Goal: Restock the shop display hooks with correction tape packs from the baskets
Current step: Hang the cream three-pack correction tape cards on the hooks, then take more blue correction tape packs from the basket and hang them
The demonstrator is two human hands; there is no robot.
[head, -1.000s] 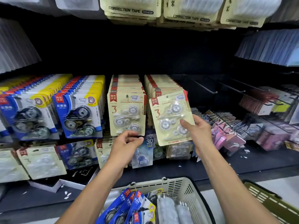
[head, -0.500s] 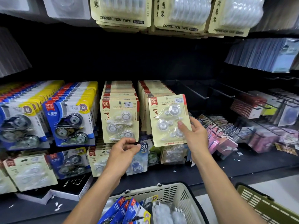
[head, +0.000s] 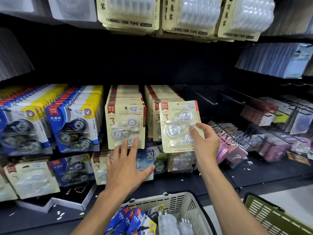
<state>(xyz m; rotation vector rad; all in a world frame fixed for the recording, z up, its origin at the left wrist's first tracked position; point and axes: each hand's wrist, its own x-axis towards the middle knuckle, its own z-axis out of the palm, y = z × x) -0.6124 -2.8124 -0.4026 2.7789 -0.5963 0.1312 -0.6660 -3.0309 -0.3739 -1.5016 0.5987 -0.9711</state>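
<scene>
My right hand (head: 205,143) pinches a cream correction tape pack (head: 179,126) at frame centre; my left hand (head: 126,165), fingers spread, touches the neighbouring hung pack (head: 125,122).

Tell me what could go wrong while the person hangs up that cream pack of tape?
1. The right hand pinches the cream pack only by its lower right side, so the pack might twist or slip and fall.
2. The row of cream packs behind it looks quite full, so the pack's hole may miss the hook or not fit.
3. The left hand, spread open, reaches the neighbouring cream row and could nudge its front pack loose.
</scene>
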